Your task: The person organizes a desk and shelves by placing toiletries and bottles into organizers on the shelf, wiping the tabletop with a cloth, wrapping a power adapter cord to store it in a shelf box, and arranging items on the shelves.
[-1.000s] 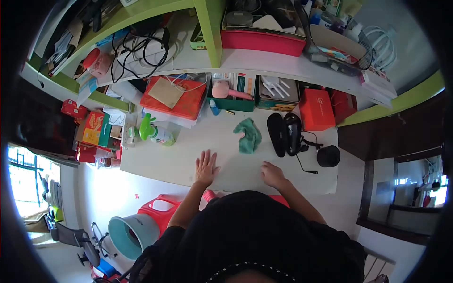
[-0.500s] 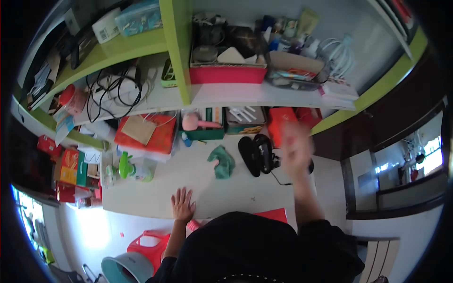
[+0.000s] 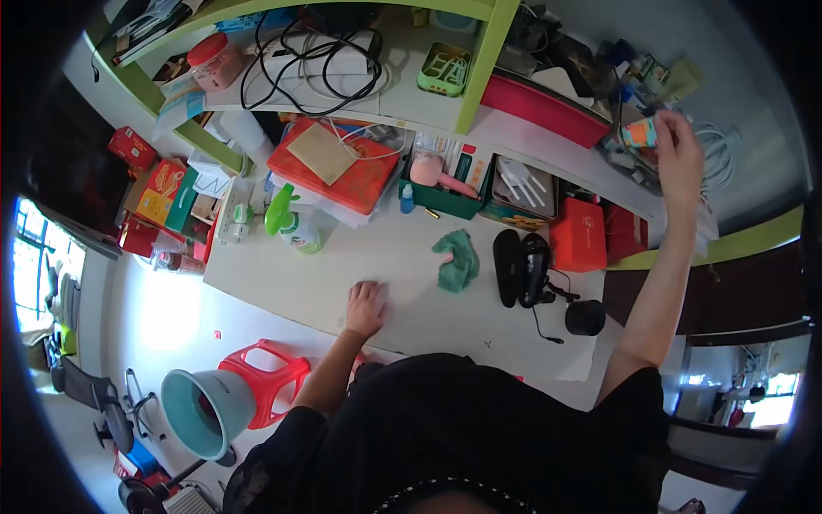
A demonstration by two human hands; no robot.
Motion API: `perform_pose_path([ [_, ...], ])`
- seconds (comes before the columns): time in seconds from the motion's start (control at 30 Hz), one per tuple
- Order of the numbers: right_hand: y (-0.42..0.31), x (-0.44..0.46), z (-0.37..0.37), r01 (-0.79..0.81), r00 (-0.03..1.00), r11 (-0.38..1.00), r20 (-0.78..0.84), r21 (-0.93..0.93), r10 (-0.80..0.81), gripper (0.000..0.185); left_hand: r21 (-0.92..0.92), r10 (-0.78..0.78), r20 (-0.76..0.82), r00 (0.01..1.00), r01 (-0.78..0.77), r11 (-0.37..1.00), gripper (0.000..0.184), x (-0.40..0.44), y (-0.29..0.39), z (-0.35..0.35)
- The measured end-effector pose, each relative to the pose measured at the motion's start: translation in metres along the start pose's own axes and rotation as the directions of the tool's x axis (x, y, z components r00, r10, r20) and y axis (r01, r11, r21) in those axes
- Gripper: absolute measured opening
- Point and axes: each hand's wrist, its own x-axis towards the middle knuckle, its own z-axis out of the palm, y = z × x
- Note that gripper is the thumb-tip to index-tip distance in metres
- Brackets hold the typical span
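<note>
My right hand is raised to the shelf at the upper right, its fingers closed on a small orange-and-teal packet. What kind of packet it is does not show. It is over the open bin on the shelf, which my hand partly covers. My left hand rests on the white desk near its front edge, fingers slightly bent and holding nothing. To its right lies a crumpled green cloth.
A black case, a black corded device and a black cylinder sit on the desk's right. Behind them stands a red box. A green spray bottle is at the left. Below are a red stool and a bucket.
My right hand has gone from above the desk up to the right-hand shelf, where it now grips the packet. My left hand stays on the desk, fingers less spread. The view has turned.
</note>
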Motion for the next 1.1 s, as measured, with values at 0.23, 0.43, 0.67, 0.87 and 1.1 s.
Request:
perform_pose_path([
  [0.23,0.0,0.008,0.044,0.199,0.975,0.976,-0.081,-0.093,-0.206,0.032,-0.636,-0.505,-0.117,0.855,0.326,0.7,0.067,0.172,0.025,0.019],
  [0.43,-0.001,-0.032,0.04,0.24,0.966,0.964,-0.069,-0.116,-0.249,0.051,-0.327,-0.408,-0.312,0.858,0.306,0.894,0.049,0.239,0.016,0.028],
  [0.67,0.004,-0.043,0.032,0.335,0.939,0.942,-0.084,0.0,-0.334,0.04,-0.502,-0.294,-0.225,0.929,0.148,0.852,0.026,0.2,0.053,-0.021],
  [0.87,0.004,-0.044,0.037,0.322,0.933,0.947,-0.166,-0.012,-0.319,0.037,-0.441,0.331,-0.38,0.864,-0.484,0.756,0.022,0.167,0.23,-0.216],
  [1.1,0.01,-0.046,0.041,0.312,0.932,0.95,-0.185,-0.022,-0.311,0.035,-0.548,0.399,-0.371,0.838,-0.545,0.635,0.022,0.322,0.383,-0.307],
])
